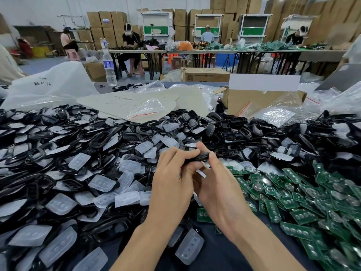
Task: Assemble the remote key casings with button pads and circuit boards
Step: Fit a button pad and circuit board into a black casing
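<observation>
Black casing (pixel 197 157) is held up mid-frame, clear of the heaps. Left hand (pixel 172 184) curls its fingers over the casing's left end; right hand (pixel 220 190) pinches its right end. Left of the casing: black shells (pixel 101 137) and clear button pads (pixel 101 182), piled to the near edge. Right of the casing: green circuit boards (pixel 297 208). Below the casing, between the forearms: a strip of bare dark table (pixel 220 255). Beyond the casing: cardboard box (pixel 254 100).
</observation>
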`<state>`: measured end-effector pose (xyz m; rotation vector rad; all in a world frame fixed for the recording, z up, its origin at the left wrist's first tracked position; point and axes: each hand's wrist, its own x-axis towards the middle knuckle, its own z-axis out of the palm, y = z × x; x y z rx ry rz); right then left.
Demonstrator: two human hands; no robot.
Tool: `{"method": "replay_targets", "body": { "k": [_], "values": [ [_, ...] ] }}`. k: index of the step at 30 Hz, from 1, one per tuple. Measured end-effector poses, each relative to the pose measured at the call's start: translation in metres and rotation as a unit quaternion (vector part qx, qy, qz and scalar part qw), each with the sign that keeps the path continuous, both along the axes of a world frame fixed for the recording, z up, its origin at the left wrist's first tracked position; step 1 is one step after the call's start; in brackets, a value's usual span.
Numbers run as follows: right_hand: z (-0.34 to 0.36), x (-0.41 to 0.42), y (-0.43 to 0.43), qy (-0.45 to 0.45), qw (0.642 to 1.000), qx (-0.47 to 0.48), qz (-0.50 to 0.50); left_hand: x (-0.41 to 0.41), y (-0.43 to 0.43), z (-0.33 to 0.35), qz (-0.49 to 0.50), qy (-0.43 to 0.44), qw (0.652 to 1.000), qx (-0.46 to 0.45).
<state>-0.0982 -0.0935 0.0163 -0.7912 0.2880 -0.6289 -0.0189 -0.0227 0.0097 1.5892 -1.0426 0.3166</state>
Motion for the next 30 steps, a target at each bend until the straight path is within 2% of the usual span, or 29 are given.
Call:
{"method": "replay_targets", "body": {
  "k": [8, 13, 25, 28, 30],
  "values": [
    [-0.0019, 0.0007, -0.001, 0.014, 1.0, 0.005, -0.001, 0.0006, -0.0001, 0.0006, 0.018, 0.002, 1.0, 0.006],
    [-0.0007, -0.0009, -0.0025, 0.025, 1.0, 0.01, -0.008, 0.0016, -0.0015, -0.0009, -0.007, -0.003, 0.999, 0.033],
    [-0.0034, -0.0007, 0.0004, 0.039, 0.998, -0.055, 0.008, 0.0021, -0.0002, 0.0011, 0.009, 0.011, 1.0, 0.017],
    [-0.004, -0.001, -0.0007, 0.032, 0.997, -0.064, 0.014, 0.0044, 0.0004, 0.0031, -0.012, 0.053, 0.998, 0.026],
    [-0.0012, -0.002, -0.0038, 0.032, 0.996, -0.081, 0.024, 0.0073, 0.0025, 0.0061, -0.066, 0.136, 0.988, 0.018]
  ]
}}
